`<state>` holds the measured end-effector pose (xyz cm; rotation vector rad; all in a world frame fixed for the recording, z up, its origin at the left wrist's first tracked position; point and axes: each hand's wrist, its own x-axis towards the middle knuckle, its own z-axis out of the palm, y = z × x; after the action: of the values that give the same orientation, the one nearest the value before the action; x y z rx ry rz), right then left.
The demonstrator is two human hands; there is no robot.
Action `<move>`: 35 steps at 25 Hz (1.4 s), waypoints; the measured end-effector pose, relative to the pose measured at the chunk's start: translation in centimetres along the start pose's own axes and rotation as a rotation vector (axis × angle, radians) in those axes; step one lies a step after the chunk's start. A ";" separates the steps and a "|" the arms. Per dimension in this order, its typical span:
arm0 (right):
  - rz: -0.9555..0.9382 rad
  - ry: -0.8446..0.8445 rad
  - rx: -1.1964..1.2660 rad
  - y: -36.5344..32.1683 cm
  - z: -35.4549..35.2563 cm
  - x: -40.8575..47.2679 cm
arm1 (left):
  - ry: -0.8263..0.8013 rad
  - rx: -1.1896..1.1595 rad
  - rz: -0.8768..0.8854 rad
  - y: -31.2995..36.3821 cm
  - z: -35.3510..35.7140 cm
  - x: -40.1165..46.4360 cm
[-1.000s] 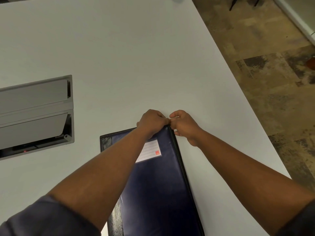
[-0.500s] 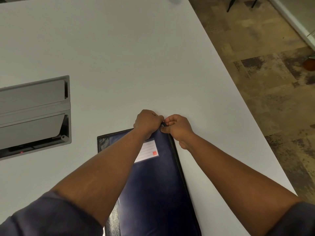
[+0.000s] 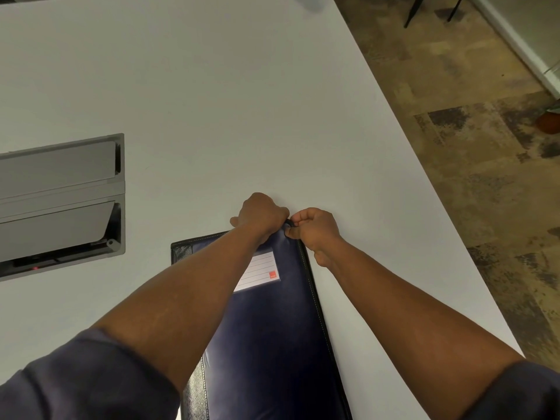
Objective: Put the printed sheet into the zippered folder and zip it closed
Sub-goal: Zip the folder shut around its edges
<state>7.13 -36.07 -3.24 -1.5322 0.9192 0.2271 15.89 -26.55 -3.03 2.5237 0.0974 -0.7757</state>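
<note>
I'm leaning over the white table (image 3: 242, 101) with the dark blue zippered folder (image 3: 272, 328) lying flat and closed in front of me, its long edge running away from my body, and both my hands are meeting at its far right corner. My left hand (image 3: 262, 215) is curling down over the folder's far edge, fingers wrapped on it and pinning that corner to the table. My right hand (image 3: 315, 228) is sitting just off the right edge, thumb and forefinger pinching something small and dark right at the corner, touching my left knuckles; whether that is the zipper pull I cannot tell. The lined label (image 3: 260, 272) is showing just below my left wrist. To my left a grey cable box (image 3: 60, 201) is sitting recessed in the tabletop, well apart from the folder.
</note>
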 end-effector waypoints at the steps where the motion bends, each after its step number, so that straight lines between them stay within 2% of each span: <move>1: 0.004 0.001 0.003 0.0 0.0 0.0 | 0.006 0.029 0.001 0.0 0.0 0.1; 8: -0.001 0.017 -0.006 0.1 0.1 0.1 | 0.051 0.123 0.029 -0.2 -0.2 0.2; 12: -0.009 0.018 -0.021 0.2 0.1 0.0 | 0.053 0.096 0.045 -0.7 -0.4 0.1; 17: -0.023 0.010 -0.038 0.2 0.2 -0.2 | -0.008 -0.093 0.118 -1.2 -0.5 -0.3; 28: -0.055 0.016 0.106 1.1 0.0 -0.5 | -0.058 -0.040 0.348 -0.7 -1.0 -0.6; 31: -0.069 0.023 0.098 1.3 -0.1 -0.7 | -0.058 -0.077 0.363 -1.1 -0.9 -0.7; 35: 0.005 0.040 0.042 0.3 -0.1 -0.2 | -0.117 -0.077 0.376 -2.6 -1.5 -1.1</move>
<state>6.78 -36.07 -3.33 -1.5006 0.9544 0.1805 15.20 -23.47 -2.44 2.3187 -0.3689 -0.7439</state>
